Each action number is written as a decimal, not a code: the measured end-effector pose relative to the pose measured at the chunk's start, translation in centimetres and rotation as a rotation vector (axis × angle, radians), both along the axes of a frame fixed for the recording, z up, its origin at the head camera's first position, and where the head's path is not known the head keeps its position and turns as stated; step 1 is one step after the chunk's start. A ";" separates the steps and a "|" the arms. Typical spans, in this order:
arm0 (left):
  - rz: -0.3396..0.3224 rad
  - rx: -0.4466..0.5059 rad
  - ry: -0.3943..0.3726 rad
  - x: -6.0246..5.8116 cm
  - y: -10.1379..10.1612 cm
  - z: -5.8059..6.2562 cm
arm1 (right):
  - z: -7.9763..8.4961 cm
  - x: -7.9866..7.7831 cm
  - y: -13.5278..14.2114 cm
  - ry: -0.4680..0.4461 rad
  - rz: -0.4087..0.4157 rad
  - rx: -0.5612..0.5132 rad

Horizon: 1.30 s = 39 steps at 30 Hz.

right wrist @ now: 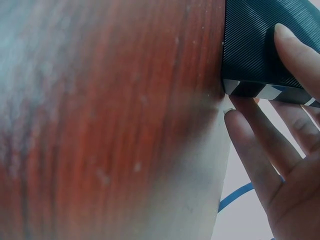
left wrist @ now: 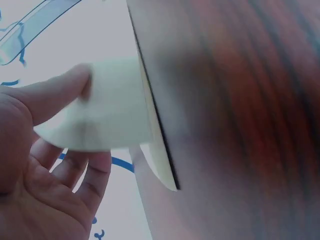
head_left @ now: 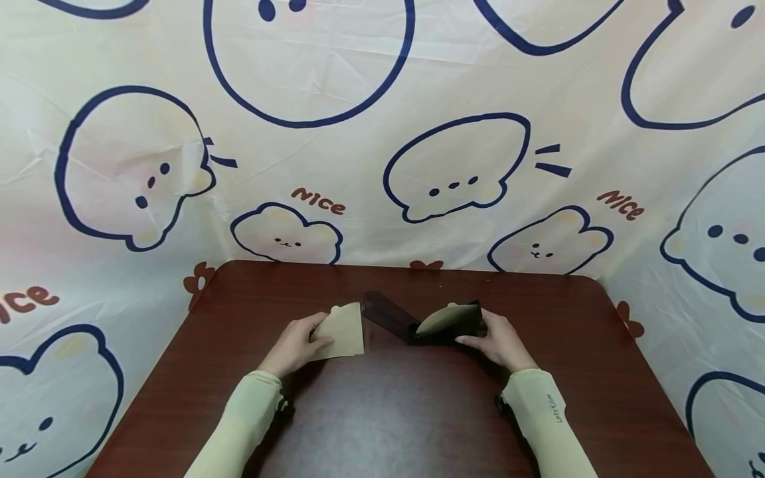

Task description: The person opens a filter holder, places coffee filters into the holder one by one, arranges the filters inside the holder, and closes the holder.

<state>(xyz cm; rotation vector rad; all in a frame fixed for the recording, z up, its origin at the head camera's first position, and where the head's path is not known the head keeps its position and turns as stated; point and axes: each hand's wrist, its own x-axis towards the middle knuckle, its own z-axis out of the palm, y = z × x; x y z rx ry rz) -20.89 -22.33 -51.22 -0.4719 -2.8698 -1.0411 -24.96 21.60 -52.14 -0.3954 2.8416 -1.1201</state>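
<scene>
My left hand [head_left: 295, 345] pinches cream-coloured paper sheets [head_left: 342, 332], thumb on the near face and fingers behind. In the left wrist view the paper [left wrist: 117, 107] bends, and a lower part of it reaches the table. On the right, my right hand [head_left: 501, 340] grips a small black box [head_left: 457, 330] by its right end, its thumb on the ribbed side [right wrist: 255, 45]. The box's long lid [head_left: 388, 315] stands open, slanting out to the left toward the paper. A curved cream sheet [head_left: 445, 319] shows inside the box.
Both hands work over a dark reddish-brown wooden table [head_left: 370, 411], toward its far edge. A pale cloth [head_left: 358, 166] printed with blue-outlined cartoon animals hangs behind the table and along its sides.
</scene>
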 end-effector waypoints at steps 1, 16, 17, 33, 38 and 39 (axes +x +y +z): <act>0.005 -0.001 0.006 0.0 0.0 0.1 | 0.0 0.0 0.0 0.001 0.003 -0.001; 0.114 0.029 0.202 -0.5 -0.3 1.4 | 0.0 0.0 0.0 -0.009 0.006 0.003; 0.127 0.030 0.223 -0.6 -0.3 1.7 | 0.0 0.0 0.0 -0.010 0.007 0.003; 0.174 0.092 0.427 -2.0 0.3 6.2 | 0.2 0.2 0.0 -0.015 0.015 -0.011; 0.155 0.123 0.487 -2.2 0.7 7.3 | 0.4 0.2 0.0 -0.025 0.012 -0.009; 0.148 0.129 0.500 -2.2 0.9 7.5 | 0.4 0.2 -0.1 -0.030 0.010 -0.009</act>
